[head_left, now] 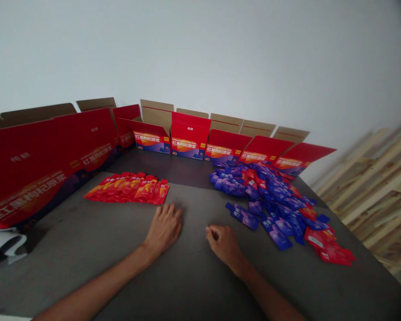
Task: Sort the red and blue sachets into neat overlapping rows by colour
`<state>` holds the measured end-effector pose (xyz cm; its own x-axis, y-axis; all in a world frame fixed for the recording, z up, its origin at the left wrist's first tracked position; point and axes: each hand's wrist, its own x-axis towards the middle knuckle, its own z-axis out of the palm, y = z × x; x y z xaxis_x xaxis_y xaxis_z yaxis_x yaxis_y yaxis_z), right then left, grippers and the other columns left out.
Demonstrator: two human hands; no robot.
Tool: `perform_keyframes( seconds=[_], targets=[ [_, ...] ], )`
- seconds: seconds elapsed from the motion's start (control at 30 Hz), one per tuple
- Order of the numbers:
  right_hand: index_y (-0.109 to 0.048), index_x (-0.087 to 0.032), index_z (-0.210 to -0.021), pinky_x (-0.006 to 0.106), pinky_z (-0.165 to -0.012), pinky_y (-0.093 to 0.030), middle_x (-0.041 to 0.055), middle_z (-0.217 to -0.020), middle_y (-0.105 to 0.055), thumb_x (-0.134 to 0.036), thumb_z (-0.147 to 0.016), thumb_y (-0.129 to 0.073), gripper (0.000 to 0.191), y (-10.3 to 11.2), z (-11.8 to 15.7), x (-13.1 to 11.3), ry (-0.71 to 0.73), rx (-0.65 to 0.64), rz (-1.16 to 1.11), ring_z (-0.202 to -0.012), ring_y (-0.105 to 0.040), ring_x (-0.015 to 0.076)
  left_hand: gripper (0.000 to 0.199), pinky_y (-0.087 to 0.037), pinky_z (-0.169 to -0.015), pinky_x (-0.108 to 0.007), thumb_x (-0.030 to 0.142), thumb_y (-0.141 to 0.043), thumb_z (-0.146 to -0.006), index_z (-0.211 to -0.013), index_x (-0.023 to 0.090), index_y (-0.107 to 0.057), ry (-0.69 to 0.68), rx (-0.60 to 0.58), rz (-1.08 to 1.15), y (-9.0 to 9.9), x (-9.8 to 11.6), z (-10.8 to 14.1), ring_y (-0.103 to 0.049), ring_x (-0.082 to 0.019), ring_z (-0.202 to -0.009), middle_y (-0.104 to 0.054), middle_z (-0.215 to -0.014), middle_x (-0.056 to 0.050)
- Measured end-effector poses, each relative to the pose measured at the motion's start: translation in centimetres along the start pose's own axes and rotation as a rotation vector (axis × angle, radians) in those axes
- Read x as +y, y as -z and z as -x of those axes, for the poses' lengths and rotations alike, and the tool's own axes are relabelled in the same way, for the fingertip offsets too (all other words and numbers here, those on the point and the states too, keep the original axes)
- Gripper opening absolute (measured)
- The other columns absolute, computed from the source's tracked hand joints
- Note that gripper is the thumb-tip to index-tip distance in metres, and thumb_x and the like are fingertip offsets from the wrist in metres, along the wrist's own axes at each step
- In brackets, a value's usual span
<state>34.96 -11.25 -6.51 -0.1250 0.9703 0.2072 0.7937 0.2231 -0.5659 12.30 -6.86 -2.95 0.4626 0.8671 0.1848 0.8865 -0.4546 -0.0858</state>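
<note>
Now, my left hand [163,228]: open and palm down, fingers spread a little, resting on the tabletop and holding nothing.

My right hand [223,245]: loosely curled, fingers turned in toward the palm, resting on the tabletop a short way to the right of my left hand; nothing shows in its grip.

Nearest to my left hand: red sachets [127,189], laid in a tight overlapping group ahead of it and a little to the left, not touching my fingers.

Nearest to my right hand: a loose blue sachet [242,216], just ahead and to the right, apart from my knuckles.

Right side of the table: blue-purple sachets [270,196] in a scattered heap, with some red ones mixed in and a small red cluster [330,247] at its near right edge.

Table: a dark grey table [87,281] under everything, with both my forearms reaching in from the near edge.

Far edge: open red cartons [190,136] standing in a row, tan flaps up, printed with Chinese text and "40".

Left edge: a long red carton [50,165] lying along the side, with a black-and-white item [5,245] too blurred to name below it.

Around: a white wall [200,53] behind, wooden slats [364,196] leaning at the right.
</note>
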Motion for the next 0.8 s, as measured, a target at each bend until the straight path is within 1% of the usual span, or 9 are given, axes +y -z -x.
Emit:
perform_keyframes(
  seconds=[0.1,0.2,0.27,0.33,0.43,0.53,0.63,0.73,0.8],
  targets=[
    [-0.060,-0.021,-0.069,0.027,-0.068,-0.040,0.0033,-0.071,-0.065,-0.030,-0.100,-0.046,0.035,1.2,-0.8,0.8,0.050,0.107,0.107,-0.068,-0.059,0.0164,0.033,-0.041,-0.092,-0.046,0.023,-0.046,-0.099,-0.126,0.018,-0.064,-0.152,0.015,0.097,-0.8,2.3,1.7,-0.057,-0.031,-0.105,-0.064,-0.111,-0.014],
    [-0.068,-0.021,-0.094,0.034,-0.092,-0.043,0.0096,-0.099,-0.069,-0.029,-0.099,-0.047,0.023,3.1,-1.9,2.7,0.069,0.269,0.244,-0.099,-0.061,0.0241,0.034,-0.040,-0.097,-0.045,0.020,-0.051,-0.096,-0.128,0.019,-0.062,-0.269,0.005,0.187,-1.3,3.5,2.7,-0.055,-0.028,-0.109,-0.063,-0.115,-0.012],
    [-0.067,-0.019,-0.112,0.041,-0.101,-0.041,0.0140,-0.117,-0.066,-0.032,-0.098,-0.048,0.027,4.4,-2.5,4.6,0.003,0.355,0.355,-0.113,-0.057,0.0285,0.034,-0.040,-0.099,-0.044,0.018,-0.052,-0.095,-0.128,0.019,-0.061,-0.326,-0.010,0.244,-1.7,3.9,2.9,-0.054,-0.027,-0.111,-0.062,-0.116,-0.011],
    [-0.064,-0.016,-0.124,0.046,-0.104,-0.040,0.0185,-0.130,-0.060,-0.035,-0.098,-0.047,0.036,5.5,-2.8,6.6,-0.103,0.405,0.472,-0.123,-0.052,0.0326,0.034,-0.041,-0.099,-0.044,0.016,-0.052,-0.094,-0.127,0.020,-0.061,-0.358,-0.012,0.285,-1.9,4.1,3.0,-0.054,-0.027,-0.111,-0.061,-0.116,-0.010],
    [-0.059,-0.012,-0.134,0.048,-0.104,-0.040,0.0234,-0.143,-0.051,-0.036,-0.100,-0.044,0.044,6.8,-2.9,9.3,-0.259,0.396,0.600,-0.131,-0.048,0.0360,0.034,-0.041,-0.099,-0.044,0.013,-0.050,-0.095,-0.126,0.020,-0.060,-0.374,-0.014,0.321,-2.1,4.2,3.0,-0.054,-0.026,-0.111,-0.060,-0.116,-0.010],
    [-0.059,-0.010,-0.135,0.047,-0.100,-0.042,0.0241,-0.144,-0.052,-0.033,-0.100,-0.043,0.045,7.7,-2.8,10.9,-0.382,0.345,0.651,-0.128,-0.052,0.0367,0.036,-0.041,-0.101,-0.044,0.011,-0.049,-0.095,-0.128,0.020,-0.059,-0.376,-0.025,0.327,-2.1,4.2,3.0,-0.055,-0.026,-0.112,-0.060,-0.119,-0.010],
    [-0.062,-0.012,-0.133,0.046,-0.095,-0.044,0.0213,-0.134,-0.062,-0.032,-0.101,-0.043,0.043,8.5,-2.7,11.7,-0.480,0.286,0.660,-0.118,-0.059,0.0361,0.036,-0.042,-0.101,-0.044,0.010,-0.050,-0.094,-0.128,0.020,-0.059,-0.374,-0.039,0.329,-2.2,4.1,3.0,-0.054,-0.027,-0.113,-0.060,-0.119,-0.010],
    [-0.066,-0.015,-0.129,0.044,-0.090,-0.045,0.0182,-0.122,-0.069,-0.031,-0.101,-0.042,0.040,9.1,-2.8,12.0,-0.514,0.199,0.638,-0.110,-0.063,0.0335,0.036,-0.041,-0.103,-0.044,0.009,-0.052,-0.093,-0.127,0.020,-0.060,-0.374,-0.031,0.344,-2.4,4.1,3.0,-0.054,-0.027,-0.115,-0.060,-0.120,-0.010],
    [-0.071,-0.017,-0.122,0.043,-0.089,-0.045,0.0163,-0.116,-0.072,-0.030,-0.100,-0.042,0.038,9.8,-2.9,12.2,-0.499,0.178,0.612,-0.107,-0.064,0.0321,0.038,-0.041,-0.105,-0.045,0.009,-0.051,-0.092,-0.128,0.020,-0.059,-0.376,-0.027,0.351,-2.5,4.0,3.0,-0.053,-0.027,-0.117,-0.059,-0.121,-0.010]
  ],
)
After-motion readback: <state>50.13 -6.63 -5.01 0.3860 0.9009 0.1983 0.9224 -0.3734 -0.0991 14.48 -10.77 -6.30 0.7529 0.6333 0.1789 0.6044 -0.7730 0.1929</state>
